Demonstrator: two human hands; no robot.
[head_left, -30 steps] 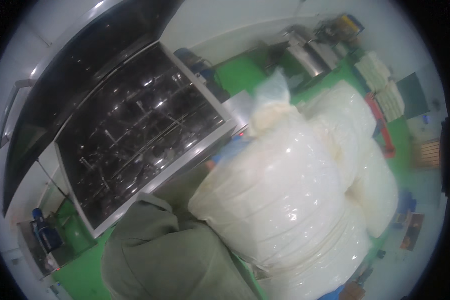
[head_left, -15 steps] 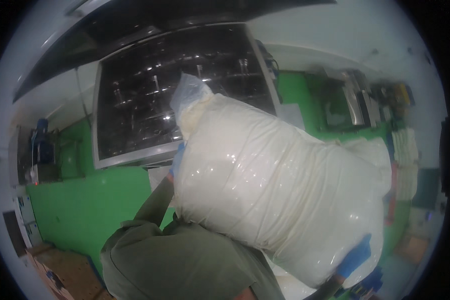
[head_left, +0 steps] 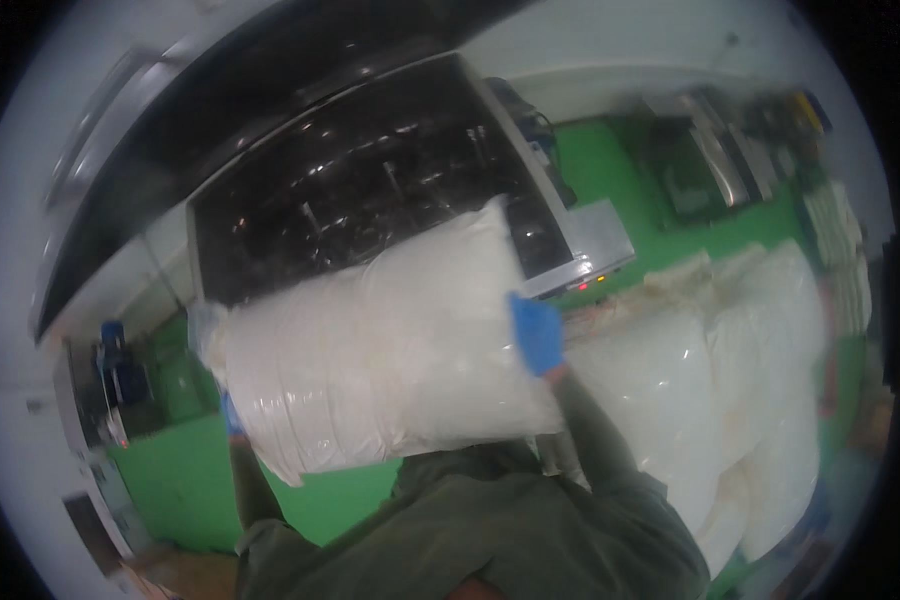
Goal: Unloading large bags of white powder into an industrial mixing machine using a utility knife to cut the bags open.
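Note:
A big white plastic sack (head_left: 370, 350), bulging and creased, is held across the front of my body. My left hand (head_left: 232, 415), in a blue glove, grips its left end; most of those fingers are hidden behind the plastic. At the right end, my right hand (head_left: 538, 335), also blue-gloved, presses against the sack's side with its fingers closed on it. A clear loose flap of plastic (head_left: 202, 335) sticks out at the sack's left end. Just beyond the sack lies a large dark, shiny machine opening (head_left: 300, 200) with a metal rim, partly covered by the sack.
To my right, several similar white sacks (head_left: 730, 400) are piled up. A grey control box (head_left: 600, 250) with small lights juts from the machine's right corner. Green floor (head_left: 170, 480) shows at left. Blue-topped equipment (head_left: 120, 370) stands far left, metal equipment (head_left: 715, 150) far right.
The sack has swung left, away from the pile, and now lies crosswise before the machine. My right hand has risen with it, and my left hand has shifted left.

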